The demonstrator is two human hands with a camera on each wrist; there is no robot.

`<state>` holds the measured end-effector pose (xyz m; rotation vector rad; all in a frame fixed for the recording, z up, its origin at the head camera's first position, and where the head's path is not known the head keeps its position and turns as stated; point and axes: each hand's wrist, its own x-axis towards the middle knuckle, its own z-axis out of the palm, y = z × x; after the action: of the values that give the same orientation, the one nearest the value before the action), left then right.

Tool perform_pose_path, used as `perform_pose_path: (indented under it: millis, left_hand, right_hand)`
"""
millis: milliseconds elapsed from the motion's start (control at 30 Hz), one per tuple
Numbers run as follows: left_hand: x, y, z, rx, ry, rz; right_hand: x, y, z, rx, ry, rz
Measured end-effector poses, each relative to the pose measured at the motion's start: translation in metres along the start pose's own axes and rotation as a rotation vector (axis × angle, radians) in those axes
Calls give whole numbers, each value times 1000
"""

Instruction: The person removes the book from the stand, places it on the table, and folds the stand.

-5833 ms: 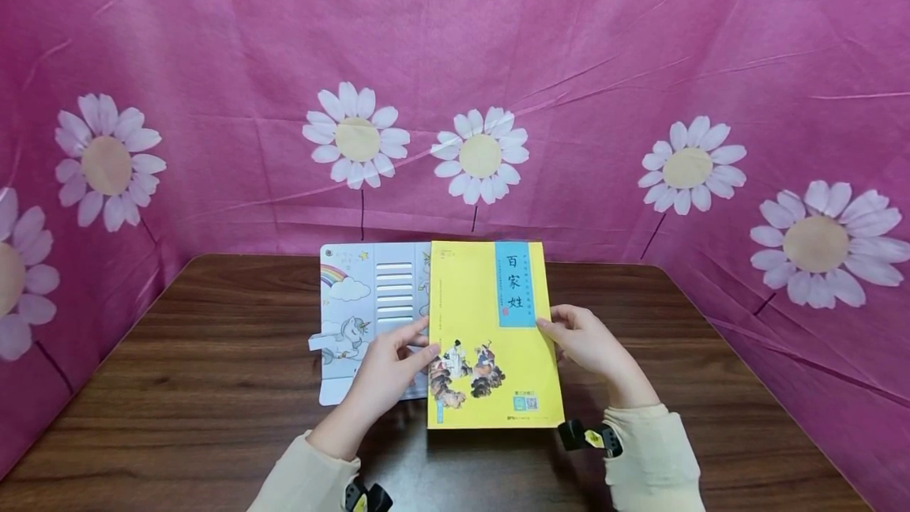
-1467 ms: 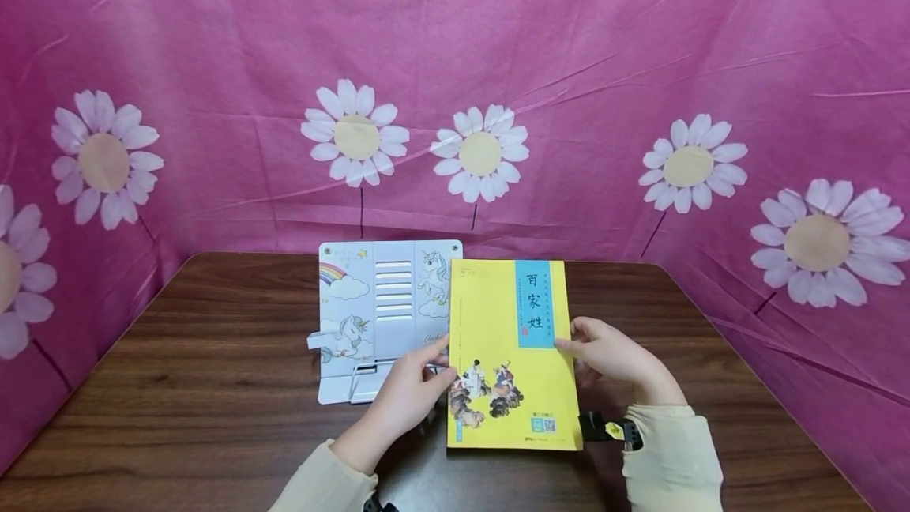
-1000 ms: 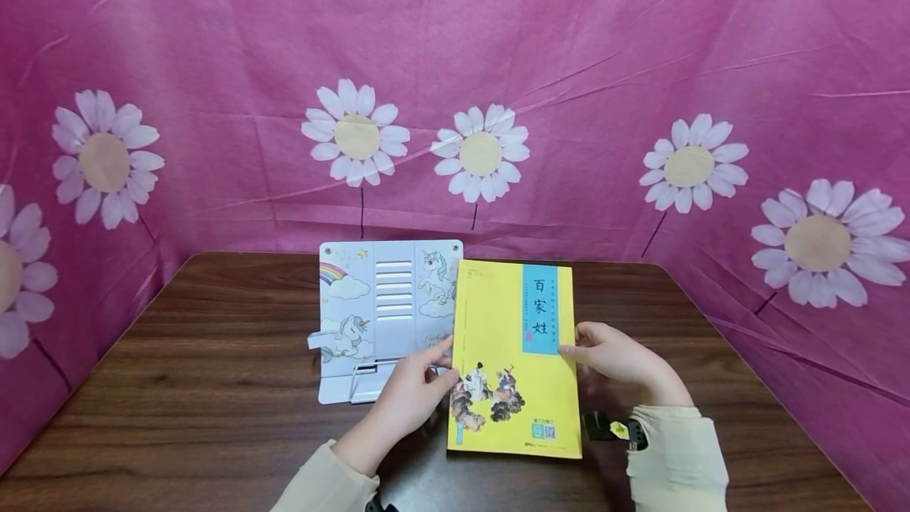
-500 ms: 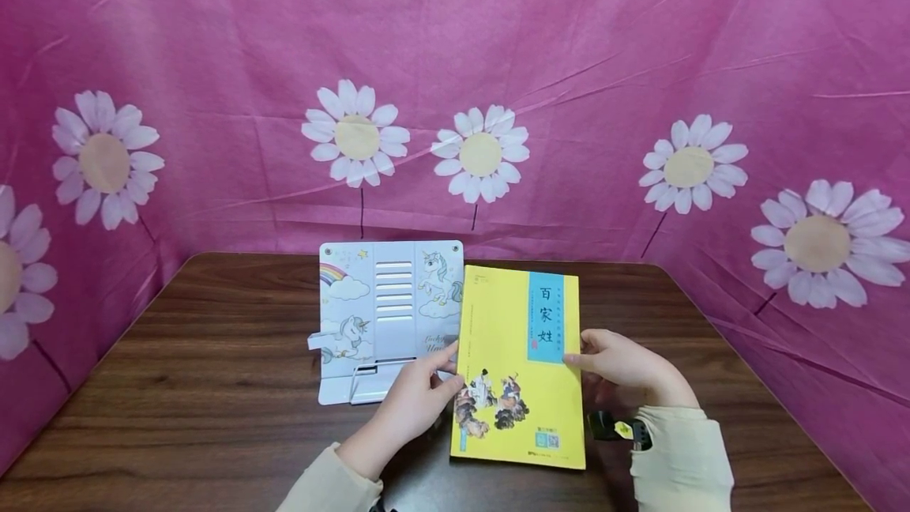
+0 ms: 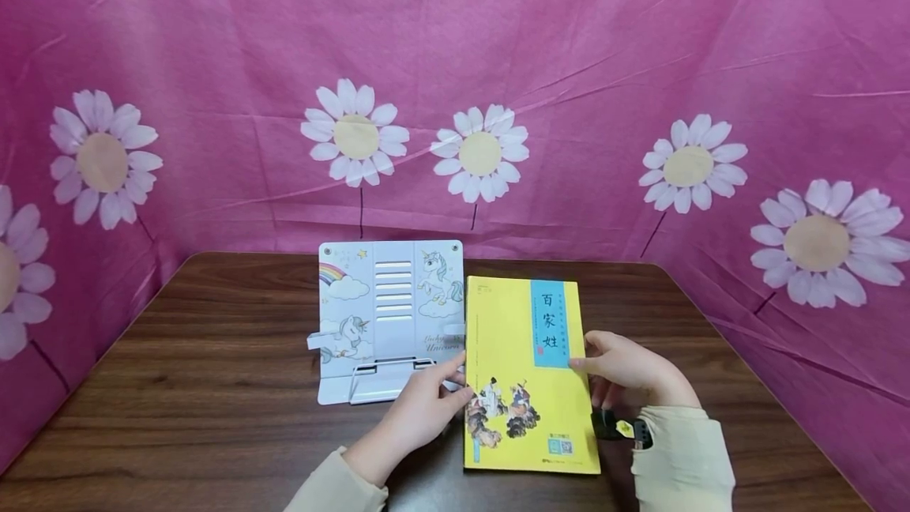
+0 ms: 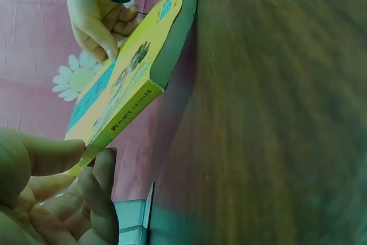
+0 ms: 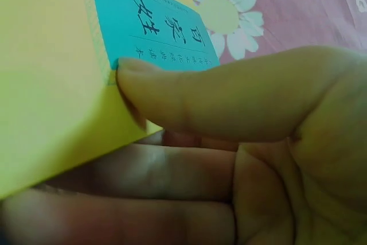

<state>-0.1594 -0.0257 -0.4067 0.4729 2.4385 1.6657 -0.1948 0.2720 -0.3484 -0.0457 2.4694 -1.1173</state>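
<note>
A yellow paperback book (image 5: 512, 354) with a blue title panel is held between both hands, its front cover facing up. My left hand (image 5: 419, 409) pinches the spine side, thumb on the cover edge and fingers beneath, as the left wrist view shows. On the opposite edge my right hand (image 5: 629, 366) grips the book, its thumb (image 7: 172, 93) lying on the cover by the blue panel and its fingers underneath. Just left of the book stands a white unicorn-print book stand (image 5: 394, 306) with a wire ledge (image 5: 384, 397) at its foot; the left hand partly covers its lower right corner.
The dark wooden table (image 5: 213, 385) lies under everything. A pink cloth (image 5: 569, 38) printed with white daisies hangs behind and along both sides. Each sleeve's wrist carries a black camera strap, the right one (image 5: 622, 427) plainly visible.
The book, which covered the stand's right part earlier, has moved right and toward me in both hands. The stand's front is now mostly uncovered, and the stand itself has stayed put.
</note>
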Motion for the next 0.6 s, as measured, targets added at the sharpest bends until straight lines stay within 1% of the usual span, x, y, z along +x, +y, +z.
perform_pose_path:
  millis: [133, 267, 367, 500, 600]
  left_hand:
    - [0, 0, 1, -45, -38, -19]
    - [-1, 1, 3, -148, -103, -68]
    - [-1, 1, 4, -199, -122, -89]
    - [0, 1, 5, -206, -121, -74]
    - [-1, -1, 7, -207, -133, -58]
  right_hand:
    - [2, 5, -1, 12, -29, -8]
    - [2, 10, -2, 15, -53, 6]
    - [3, 10, -3, -1, -50, 22]
    - [4, 11, -2, -11, -44, 27]
    - [4, 12, -1, -9, -38, 51]
